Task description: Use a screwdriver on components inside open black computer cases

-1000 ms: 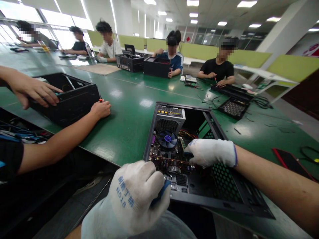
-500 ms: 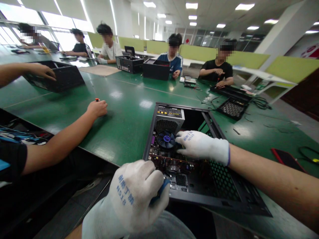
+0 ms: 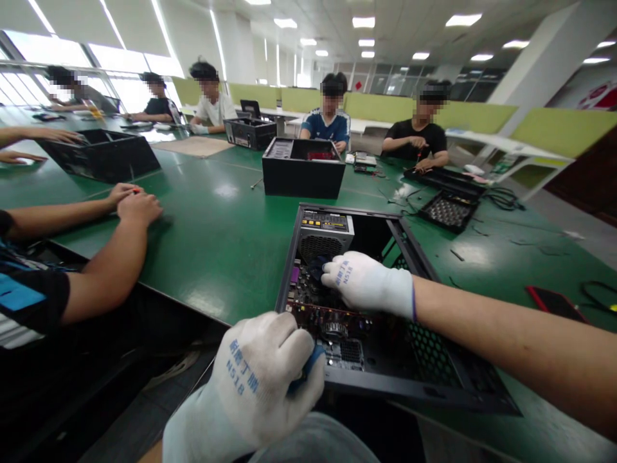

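Note:
An open black computer case (image 3: 414,386) lies on its side at the table's near edge, its inside facing up. At its far left corner sits a power supply (image 3: 325,225); below that is the circuit board (image 3: 313,315). My right hand (image 3: 361,283), in a white glove, reaches in from the right with fingers curled over the dark cooling fan (image 3: 318,265), hiding most of it. My left hand (image 3: 265,379), also gloved, is closed beside the case's near left edge. Blue shows between its thumb and fingers; what it grips is hidden.
A co-worker's forearms (image 3: 110,257) rest on the green table (image 3: 207,257) at left. Beyond stand a black case (image 3: 303,177) and another case (image 3: 106,157). At right lie a tray of small parts (image 3: 448,209), cables (image 3: 506,199) and a red-edged black object (image 3: 554,302).
My right hand has moved left over the fan, which is now mostly covered. My left hand stays nearly still. The black case across the table has come nearer. The co-worker's hands at left have come together.

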Motion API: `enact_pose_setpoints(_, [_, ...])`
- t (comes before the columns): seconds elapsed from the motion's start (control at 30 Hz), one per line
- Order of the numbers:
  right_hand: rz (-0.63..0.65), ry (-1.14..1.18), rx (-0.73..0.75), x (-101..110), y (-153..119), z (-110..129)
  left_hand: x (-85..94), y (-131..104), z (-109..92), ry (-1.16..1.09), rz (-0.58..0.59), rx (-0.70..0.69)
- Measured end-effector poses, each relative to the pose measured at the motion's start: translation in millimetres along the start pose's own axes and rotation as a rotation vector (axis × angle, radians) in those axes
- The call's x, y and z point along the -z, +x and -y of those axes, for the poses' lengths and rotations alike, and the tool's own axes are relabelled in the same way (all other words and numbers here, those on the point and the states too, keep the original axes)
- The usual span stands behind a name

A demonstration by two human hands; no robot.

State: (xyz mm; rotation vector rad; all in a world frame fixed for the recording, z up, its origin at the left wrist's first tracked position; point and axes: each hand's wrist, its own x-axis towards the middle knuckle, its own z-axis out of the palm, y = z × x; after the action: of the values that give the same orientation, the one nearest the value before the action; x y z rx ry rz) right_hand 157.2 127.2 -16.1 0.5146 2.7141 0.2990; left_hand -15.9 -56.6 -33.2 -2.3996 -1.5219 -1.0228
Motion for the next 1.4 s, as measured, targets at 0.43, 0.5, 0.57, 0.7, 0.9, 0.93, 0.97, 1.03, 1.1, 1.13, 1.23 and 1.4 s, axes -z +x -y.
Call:
enact_pose_setpoints(0.43, [0.162,0.053,-0.368,4,-37,-35,0.5,2,0,0.000,0.005,-0.004])
enact_pose_setpoints(0.5, [0.144,0.040,-0.404,0,-31,-43,0.4,1,0,-0.001,0.016,-0.001])
enact_pose_setpoints(0.57, [0.148,0.041,-0.426,-3,-24,-49,0.7,1,0,-0.003,0.015,-0.004])
enact_pose_setpoints(0.7, [0.151,0.065,-0.428,-5,-16,-51,1.4,1,0,-0.012,0.004,-0.016])
enact_pose_setpoints(0.9, [-0.088,0.089,-0.452,-1,-40,-56,4.4,3,-1,-0.013,0.041,-0.015])
enact_pose_setpoints(0.93, [-0.171,0.117,-0.467,-2,-47,-57,6.2,3,-2,-0.011,0.062,-0.011])
enact_pose_setpoints(0.97, [-0.261,0.153,-0.482,-3,-55,-57,8.6,4,-2,-0.008,0.085,-0.003])
enact_pose_setpoints(1.03, [-0.429,0.234,-0.510,-6,-71,-56,14.3,8,-4,-0.004,0.129,0.004])
enact_pose_setpoints(1.1, [-0.549,0.306,-0.536,-12,-84,-53,19.6,17,-5,-0.002,0.169,-0.001])
enact_pose_setpoints(1.13, [-0.588,0.334,-0.548,-15,-88,-50,21.1,24,-4,0.002,0.194,-0.005])
enact_pose_setpoints(1.23, [-0.664,0.399,-0.564,-23,-96,-44,17.6,56,2,0.047,0.304,-0.010])
enact_pose_setpoints(1.4, [-0.695,0.484,-0.526,-28,-95,-41,-19.5,117,21,0.218,0.622,-0.019])
